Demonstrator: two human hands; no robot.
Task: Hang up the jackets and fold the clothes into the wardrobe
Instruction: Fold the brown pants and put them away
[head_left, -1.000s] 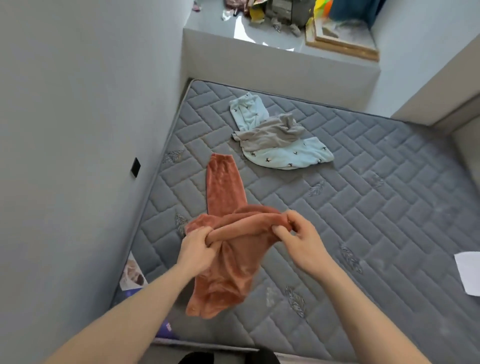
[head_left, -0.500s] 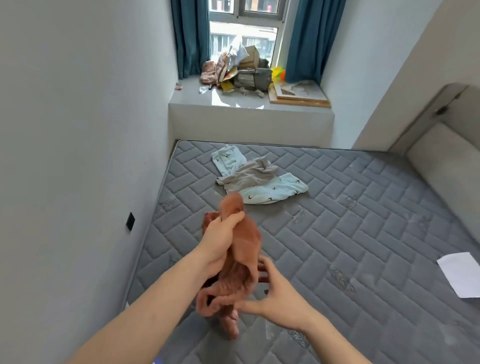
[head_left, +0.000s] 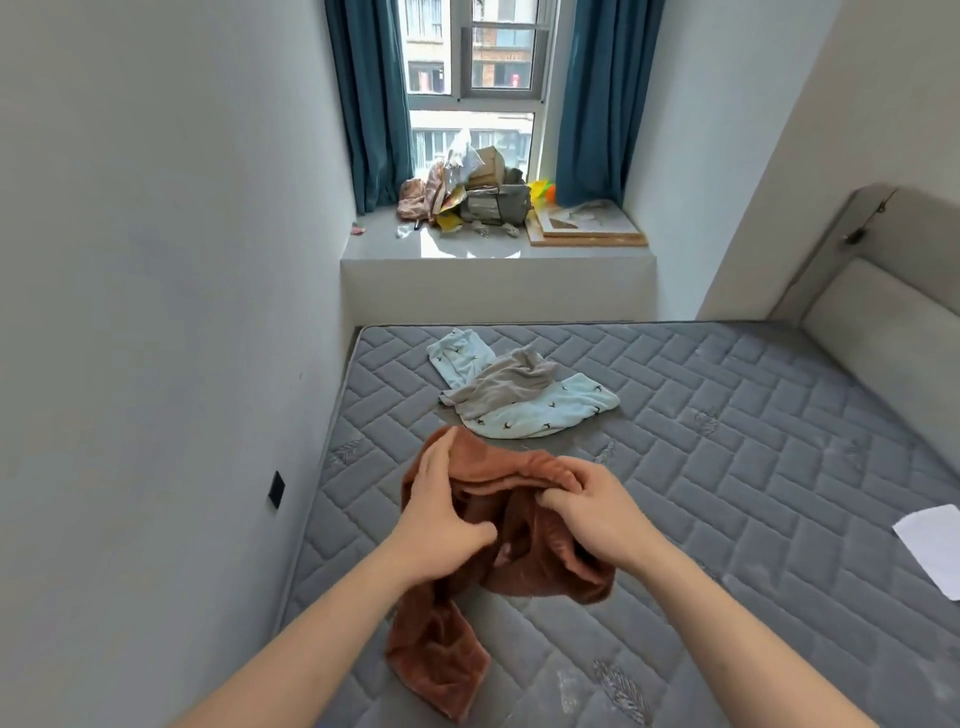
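Left hand (head_left: 441, 525): grips the rust-brown fleece trousers (head_left: 519, 530) bunched above the grey quilted mattress (head_left: 727, 467). Right hand (head_left: 592, 514): pinches the waistband. Step, seemingly: folding. Next: likely lay the legs flat.

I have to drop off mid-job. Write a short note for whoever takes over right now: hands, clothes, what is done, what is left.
Left hand: holds the left side of the brown trousers, fingers over the waistband.
Right hand: pinches the waistband's right end.
Trousers: bunched, one leg hanging down over the mattress.
Light blue garment with a grey garment on top: loose, farther up the mattress.
Done: nothing folded in view.
Left: fold all three and put them away; no wardrobe or jackets in view.
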